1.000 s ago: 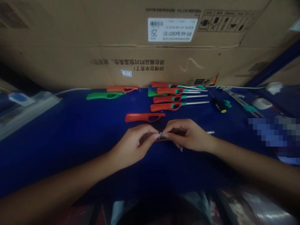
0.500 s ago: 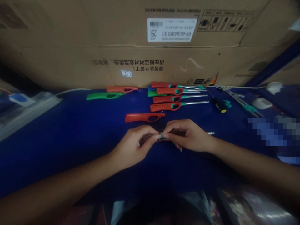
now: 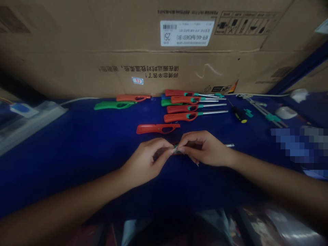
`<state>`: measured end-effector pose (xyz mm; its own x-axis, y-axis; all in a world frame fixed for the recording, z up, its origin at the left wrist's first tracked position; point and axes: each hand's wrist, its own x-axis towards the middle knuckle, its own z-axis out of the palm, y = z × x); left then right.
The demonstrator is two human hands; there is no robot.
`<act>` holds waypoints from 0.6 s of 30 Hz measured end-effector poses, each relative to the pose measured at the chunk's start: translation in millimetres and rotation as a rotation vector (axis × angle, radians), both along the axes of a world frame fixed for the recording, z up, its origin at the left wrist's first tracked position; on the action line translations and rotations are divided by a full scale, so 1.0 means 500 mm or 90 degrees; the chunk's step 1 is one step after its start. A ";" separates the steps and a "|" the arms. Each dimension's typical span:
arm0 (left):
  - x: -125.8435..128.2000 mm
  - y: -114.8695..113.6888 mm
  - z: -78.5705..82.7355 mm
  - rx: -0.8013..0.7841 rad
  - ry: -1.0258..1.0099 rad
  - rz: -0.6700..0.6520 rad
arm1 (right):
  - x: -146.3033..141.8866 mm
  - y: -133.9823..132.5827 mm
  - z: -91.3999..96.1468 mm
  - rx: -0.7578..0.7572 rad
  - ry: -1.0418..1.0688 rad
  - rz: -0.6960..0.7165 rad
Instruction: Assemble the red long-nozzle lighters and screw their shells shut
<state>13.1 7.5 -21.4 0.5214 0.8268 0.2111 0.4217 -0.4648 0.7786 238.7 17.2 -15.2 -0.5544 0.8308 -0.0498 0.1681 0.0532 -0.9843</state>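
Two hands (image 3: 146, 160) (image 3: 206, 149) on one red lighter (image 3: 176, 153)

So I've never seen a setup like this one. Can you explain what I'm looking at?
There is no machine here: you see a person's bare left hand and right hand. One camera worn on the head takes the view, looking forward and down, so the forearms come in from the bottom corners.

Both hands pinch a small pale piece, mostly hidden by the fingers, over a red-edged part.

On the blue surface beyond them lie a red handle without a rod, a row of lighters with metal rods, and, to the right, a screwdriver. A green handle lies further left. Behind stands a cardboard panel with upside-down print.
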 end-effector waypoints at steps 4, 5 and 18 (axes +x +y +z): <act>0.001 -0.001 -0.001 -0.005 -0.008 0.000 | -0.001 0.000 0.002 -0.004 -0.007 -0.002; 0.002 -0.002 -0.002 -0.008 -0.013 0.002 | -0.001 0.000 0.002 -0.006 -0.009 -0.004; 0.008 0.003 0.010 -0.013 -0.045 0.036 | -0.007 -0.001 0.017 -0.026 0.000 -0.043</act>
